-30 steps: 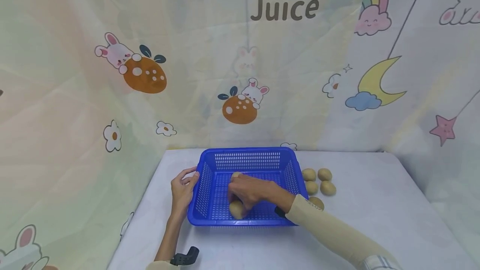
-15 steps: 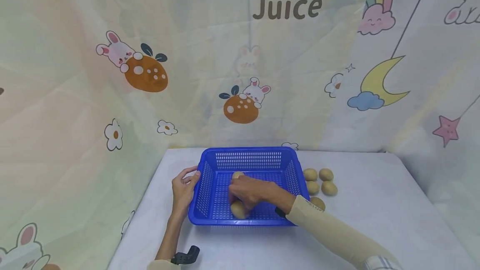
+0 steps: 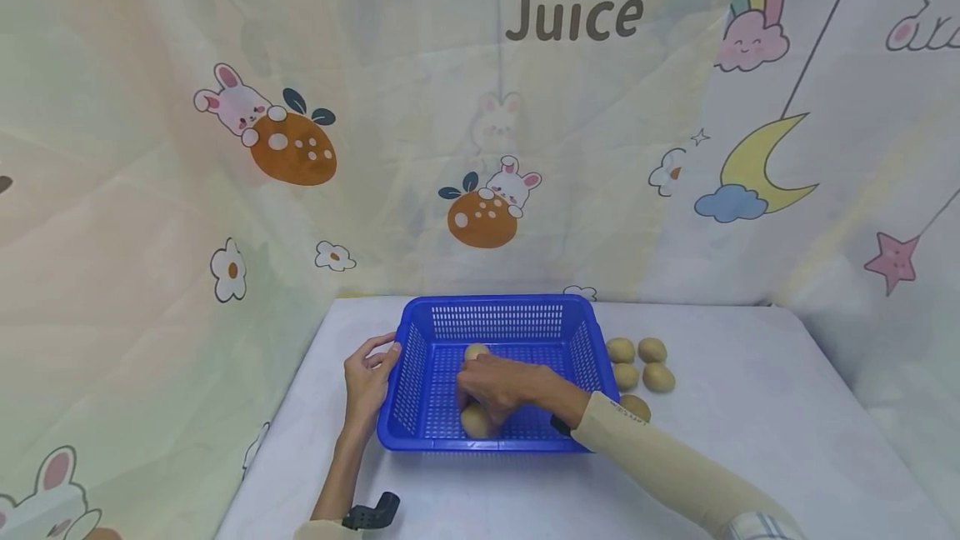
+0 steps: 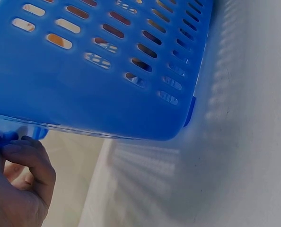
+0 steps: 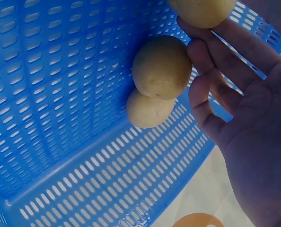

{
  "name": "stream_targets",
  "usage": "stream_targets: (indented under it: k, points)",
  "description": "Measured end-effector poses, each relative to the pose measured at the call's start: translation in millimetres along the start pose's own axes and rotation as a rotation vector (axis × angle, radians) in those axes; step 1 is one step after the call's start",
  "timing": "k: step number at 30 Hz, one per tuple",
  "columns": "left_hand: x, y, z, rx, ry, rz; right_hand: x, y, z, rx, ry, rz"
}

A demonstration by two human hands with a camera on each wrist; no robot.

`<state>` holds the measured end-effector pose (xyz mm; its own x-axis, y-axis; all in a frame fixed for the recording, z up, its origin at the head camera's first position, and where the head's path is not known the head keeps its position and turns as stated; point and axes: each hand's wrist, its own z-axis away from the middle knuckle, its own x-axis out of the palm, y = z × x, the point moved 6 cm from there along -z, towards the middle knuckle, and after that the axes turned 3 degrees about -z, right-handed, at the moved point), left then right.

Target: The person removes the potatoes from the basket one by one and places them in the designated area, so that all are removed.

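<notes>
My left hand (image 3: pixel 365 384) grips the left rim of a blue plastic basket (image 3: pixel 491 445); in the left wrist view its thumb and curled fingers (image 4: pixel 34 163) meet at the rim. My right hand (image 3: pixel 495 383) reaches down inside the basket, back of the hand up. A round tan potato (image 3: pixel 475 421) sits between its thumb and fingers on the near side. Two more potatoes, one darker (image 5: pixel 162 66) and one paler (image 5: pixel 150 109), lie beyond the fingertips in the right wrist view. The thumb is mostly hidden there.
Several potatoes (image 3: pixel 658 377) stand on the white table (image 3: pixel 750 432) just right of the basket, one partly behind the right sleeve (image 3: pixel 660 461). A printed cloth (image 3: pixel 390 107) hangs behind and along the sides. Each wrist wears a black strap mount (image 3: pixel 372 512).
The head view has shifted very slightly. Both hands, the basket and the potatoes keep their places.
</notes>
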<state>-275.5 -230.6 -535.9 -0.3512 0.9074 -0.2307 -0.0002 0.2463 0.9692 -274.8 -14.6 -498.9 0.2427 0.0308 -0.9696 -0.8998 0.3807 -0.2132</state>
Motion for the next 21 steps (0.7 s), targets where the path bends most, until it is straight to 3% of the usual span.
stream_targets:
  k: [8,21]
  points:
    - [0.7,0.7,0.9,-0.003,-0.001,0.003,0.3,-2.3,0.5,0.001,-0.010,-0.061]
    - [0.4,1.8,1.0,0.002,0.001,0.005,-15.4,3.3,5.2,0.014,0.045,-0.139]
